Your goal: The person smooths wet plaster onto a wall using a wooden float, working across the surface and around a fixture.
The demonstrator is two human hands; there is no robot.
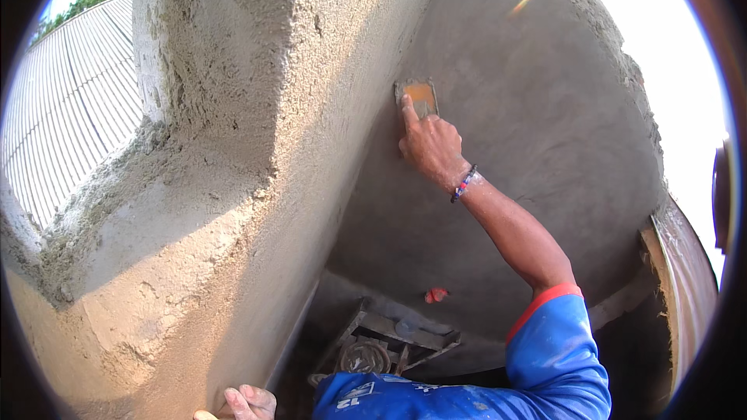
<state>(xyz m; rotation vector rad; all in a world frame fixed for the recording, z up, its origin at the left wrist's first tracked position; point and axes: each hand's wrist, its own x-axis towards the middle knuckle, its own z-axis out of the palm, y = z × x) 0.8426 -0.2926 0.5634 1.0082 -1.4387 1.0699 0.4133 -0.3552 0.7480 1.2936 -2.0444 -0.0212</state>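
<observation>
My right hand (pixel 436 148), a beaded bracelet at its wrist, is stretched up to the smooth grey plastered wall (pixel 513 163). It is closed on a small plastering float (pixel 421 96) with an orange face and mortar-crusted edges, the index finger lying along it. The float sits against the wall close to the inner corner, where a rough sandy plastered wall (pixel 257 264) meets it. At the lower edge my left hand (pixel 250 403) shows only in part, its fingers curled beside the rough wall. A pale rounded end (pixel 205 415) pokes out next to it; I cannot make out what it is.
A window-like opening with a rough mortar edge (pixel 66 280) is at left, with a corrugated roof (pixel 74 101) beyond. Low down stands a wooden frame (pixel 412 334) beside a round coiled thing (pixel 364 358). A red piece (pixel 436 295) is near the wall's base. Bent sheeting (pixel 685 264) stands at right.
</observation>
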